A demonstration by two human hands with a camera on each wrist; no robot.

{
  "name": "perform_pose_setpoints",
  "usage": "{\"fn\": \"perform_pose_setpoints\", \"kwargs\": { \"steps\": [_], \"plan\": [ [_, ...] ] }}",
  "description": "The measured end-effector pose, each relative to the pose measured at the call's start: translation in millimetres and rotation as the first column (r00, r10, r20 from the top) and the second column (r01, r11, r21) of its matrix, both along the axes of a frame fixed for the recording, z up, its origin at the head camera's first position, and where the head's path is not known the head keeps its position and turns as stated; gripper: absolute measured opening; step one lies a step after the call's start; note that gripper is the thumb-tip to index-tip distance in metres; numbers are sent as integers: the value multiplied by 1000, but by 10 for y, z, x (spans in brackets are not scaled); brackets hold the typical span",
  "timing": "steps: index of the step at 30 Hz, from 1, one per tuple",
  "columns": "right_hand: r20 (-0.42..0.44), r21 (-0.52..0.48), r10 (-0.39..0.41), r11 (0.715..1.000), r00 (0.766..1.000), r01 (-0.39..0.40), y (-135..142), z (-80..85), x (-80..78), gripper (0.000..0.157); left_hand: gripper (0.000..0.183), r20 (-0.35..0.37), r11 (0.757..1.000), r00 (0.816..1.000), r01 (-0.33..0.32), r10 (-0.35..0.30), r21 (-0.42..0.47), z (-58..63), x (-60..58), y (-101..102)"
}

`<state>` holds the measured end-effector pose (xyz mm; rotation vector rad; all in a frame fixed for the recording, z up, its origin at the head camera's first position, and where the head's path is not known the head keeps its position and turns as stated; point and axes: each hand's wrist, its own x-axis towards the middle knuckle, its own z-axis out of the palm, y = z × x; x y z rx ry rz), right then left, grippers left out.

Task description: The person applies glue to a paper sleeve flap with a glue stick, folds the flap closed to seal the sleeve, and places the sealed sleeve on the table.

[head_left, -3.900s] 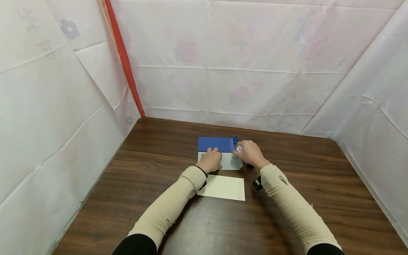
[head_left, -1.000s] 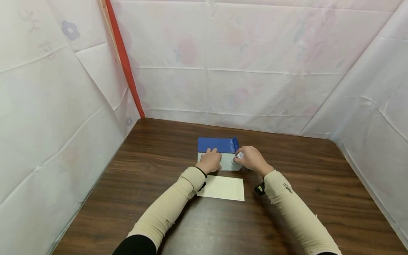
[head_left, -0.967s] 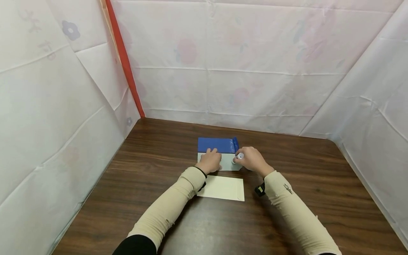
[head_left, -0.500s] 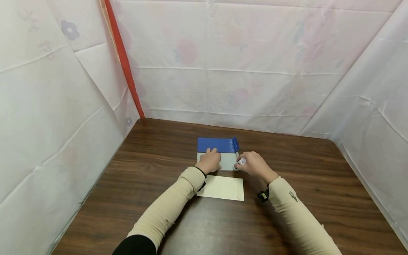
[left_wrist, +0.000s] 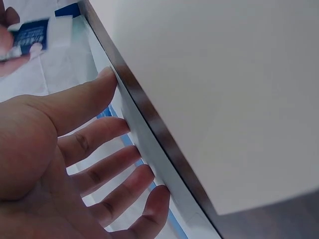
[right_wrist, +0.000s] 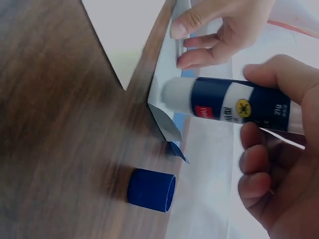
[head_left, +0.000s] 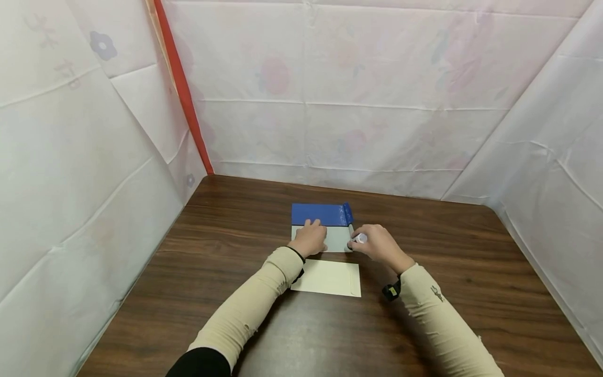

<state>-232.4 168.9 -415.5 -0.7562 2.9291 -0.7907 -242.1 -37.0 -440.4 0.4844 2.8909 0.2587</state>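
Note:
A flat paper piece has a blue part (head_left: 316,214) at the back and a pale grey part (head_left: 337,239) in front. Along its right end a blue flap (head_left: 348,212) and a grey flap (right_wrist: 167,123) stand partly raised. The fingertips of my left hand (head_left: 309,238) press on the pale part, fingers spread and gently bent. My right hand (head_left: 379,245) grips a glue stick (right_wrist: 224,102) with a dark blue label. Its uncapped white end points at the pale part's right end; contact is hard to tell.
A cream envelope (head_left: 326,277) lies flat just in front of the paper piece, partly beneath my left wrist. The blue glue cap (right_wrist: 152,190) rests on its side on the brown wooden table (head_left: 226,230). White patterned sheets (head_left: 377,104) enclose the table's back and sides.
My right hand has moved the glue stick toward me along the pale part's right end, then slightly right. The grey flap there now stands up. The left hand holds its place.

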Motion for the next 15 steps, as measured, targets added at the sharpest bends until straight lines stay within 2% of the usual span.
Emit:
{"fn": "perform_pose_setpoints", "kwargs": {
  "steps": [8, 15],
  "plan": [
    [-41, -74, -89, 994, 995, 86, -41, -40, -175, 26, 23, 5, 1000, 1000, -7, 7, -13, 9, -7, 5],
    [-59, -58, -147, 988, 987, 144, -103, -148, -363, 29, 23, 7, 1000, 1000, -11, 11, -8, 29, 4, 12]
  ]
}}
